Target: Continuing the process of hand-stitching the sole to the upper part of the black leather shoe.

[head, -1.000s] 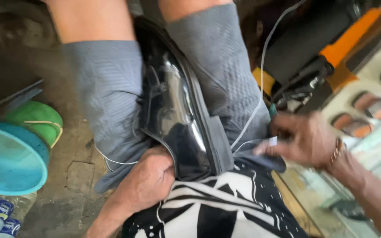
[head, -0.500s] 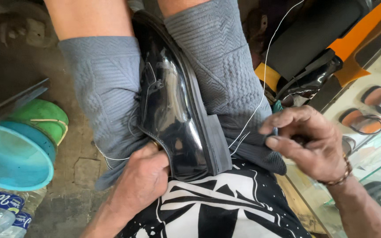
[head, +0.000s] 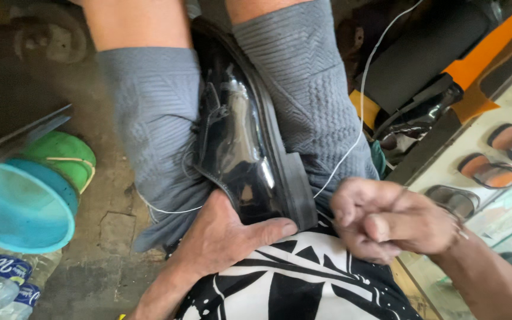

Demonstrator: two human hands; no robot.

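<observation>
Glossy black shoe looks stiff and slick, wedged between my knees. Left hand cups its heel; right hand, at 3 o'clock, is fisted around the thin thread.

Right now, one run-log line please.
left hand: steadies black shoe between knees | right hand: fist pulling white thread | blue bowl floor-left
</observation>
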